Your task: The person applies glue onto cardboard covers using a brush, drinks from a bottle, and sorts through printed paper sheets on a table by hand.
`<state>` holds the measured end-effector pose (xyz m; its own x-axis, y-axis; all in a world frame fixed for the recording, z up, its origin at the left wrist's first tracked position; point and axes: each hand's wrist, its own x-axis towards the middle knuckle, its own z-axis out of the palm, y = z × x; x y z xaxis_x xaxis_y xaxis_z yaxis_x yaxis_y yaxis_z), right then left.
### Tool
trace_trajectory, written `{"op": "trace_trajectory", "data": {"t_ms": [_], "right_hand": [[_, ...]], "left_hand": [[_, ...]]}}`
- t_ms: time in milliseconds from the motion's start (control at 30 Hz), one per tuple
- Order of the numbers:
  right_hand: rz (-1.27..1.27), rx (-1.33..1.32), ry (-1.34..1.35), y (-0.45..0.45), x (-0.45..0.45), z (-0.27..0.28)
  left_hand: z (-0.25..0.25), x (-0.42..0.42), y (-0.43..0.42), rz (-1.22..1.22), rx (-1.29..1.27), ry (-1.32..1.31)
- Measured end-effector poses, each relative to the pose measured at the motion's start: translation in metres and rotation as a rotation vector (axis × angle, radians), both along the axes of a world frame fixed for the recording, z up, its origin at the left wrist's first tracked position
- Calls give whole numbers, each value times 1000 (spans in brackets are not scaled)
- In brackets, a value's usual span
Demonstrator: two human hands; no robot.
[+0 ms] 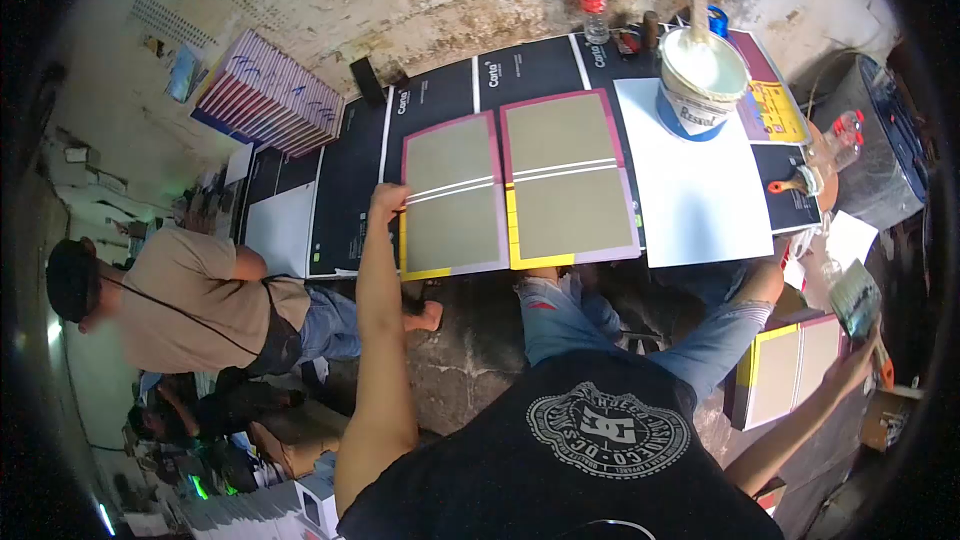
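Observation:
My left hand (391, 200) is closed at the left edge of a grey board cover (452, 160) with maroon, yellow and lilac borders. A second cover (568, 140) of the same kind lies just right of it, with two white strips across its middle. Out at the right, my right hand (853, 365) is wrapped round the handle of a wide brush (856, 302), whose bristles point up. Below the brush is a stack of bordered covers (790, 370). A white sheet (700, 200) lies right of the two covers.
A bucket (698, 90) with a stick in it stands on the white sheet. A smaller brush (790, 185) lies at the right. Bound stacks (270, 95) stand at the back left. A bottle (593, 8) is by the wall. Another person (200, 290) is at the left.

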<state>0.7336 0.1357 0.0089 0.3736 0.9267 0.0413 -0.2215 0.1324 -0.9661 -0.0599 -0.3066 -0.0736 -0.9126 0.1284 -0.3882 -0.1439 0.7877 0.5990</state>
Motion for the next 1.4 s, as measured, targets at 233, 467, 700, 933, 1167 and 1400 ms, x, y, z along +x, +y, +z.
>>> {"op": "trace_trajectory", "data": {"t_ms": [233,467,700,933,1167,1400], "right_hand": [[-111,-68,-84,-3,23,4],[49,-74,103,20,-12,-17],[420,29,257,39,-95,-5],[555,294,-71,71,-268,103],[555,625,-798,162,-411,93],[532,427,-1085,171,-468,65]], "left_hand": [[28,-23,-56,218,-586,573],[16,15,81,-432,90,873],[30,195,209,-603,344,820],[6,249,161,-598,538,785],[-26,234,-47,27,397,511],[-93,305,-210,330,269,474]]}}
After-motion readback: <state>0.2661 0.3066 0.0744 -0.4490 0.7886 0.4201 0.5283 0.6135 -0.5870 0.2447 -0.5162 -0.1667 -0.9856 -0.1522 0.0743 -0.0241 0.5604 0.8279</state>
